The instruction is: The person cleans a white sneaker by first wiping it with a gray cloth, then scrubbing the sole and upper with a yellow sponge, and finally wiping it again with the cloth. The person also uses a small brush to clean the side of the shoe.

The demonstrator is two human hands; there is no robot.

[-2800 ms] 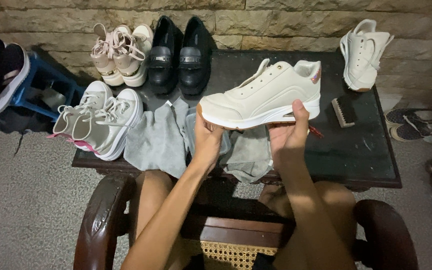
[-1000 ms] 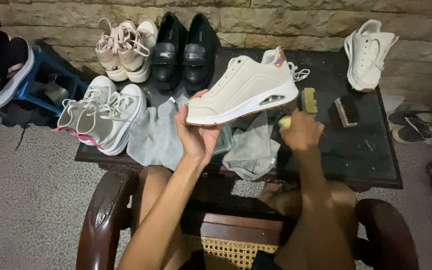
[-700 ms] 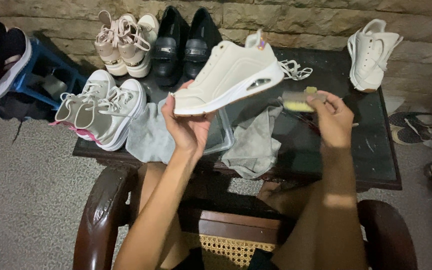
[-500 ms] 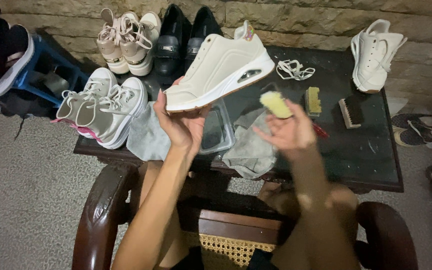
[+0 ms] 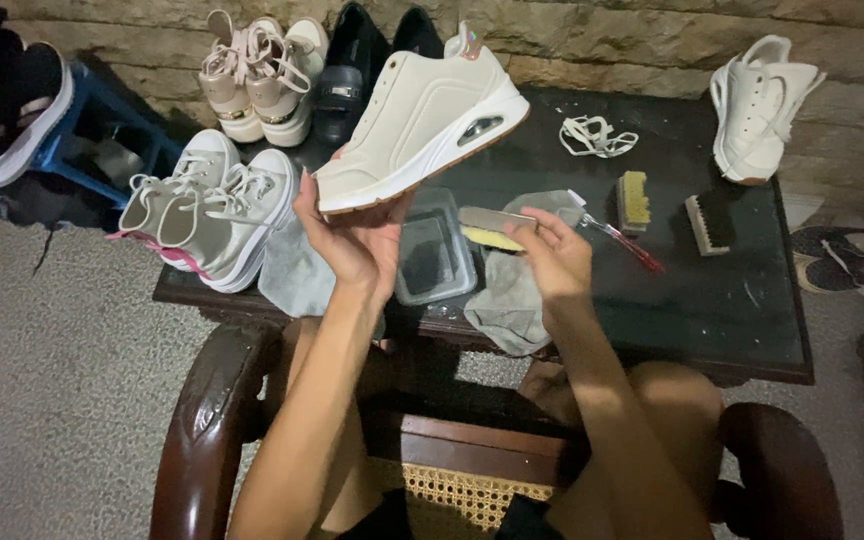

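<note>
My left hand point(image 5: 357, 238) holds a cream sneaker point(image 5: 422, 115) by its sole, raised above the dark table point(image 5: 752, 310) with the toe toward me and the heel tilted up. My right hand point(image 5: 552, 255) grips a small brush with yellow bristles point(image 5: 492, 227), held just right of the sneaker's toe and apart from it. Below both hands lie a clear plastic tray point(image 5: 435, 260) and a grey cloth point(image 5: 507, 300).
The matching sneaker point(image 5: 757, 105) stands at the table's far right, near loose white laces point(image 5: 592, 135), a yellow brush point(image 5: 634, 200) and a dark brush point(image 5: 709, 220). Grey high-tops point(image 5: 212, 205), beige platform shoes point(image 5: 257, 75) and black loafers point(image 5: 357, 60) crowd the left. A wooden chair arm point(image 5: 207, 420) is near me.
My left hand lifted the sneaker up and to the left, tipping the heel up. My right hand let go of the shoe, picked the yellow-bristled brush off the table and brought it near the toe.
</note>
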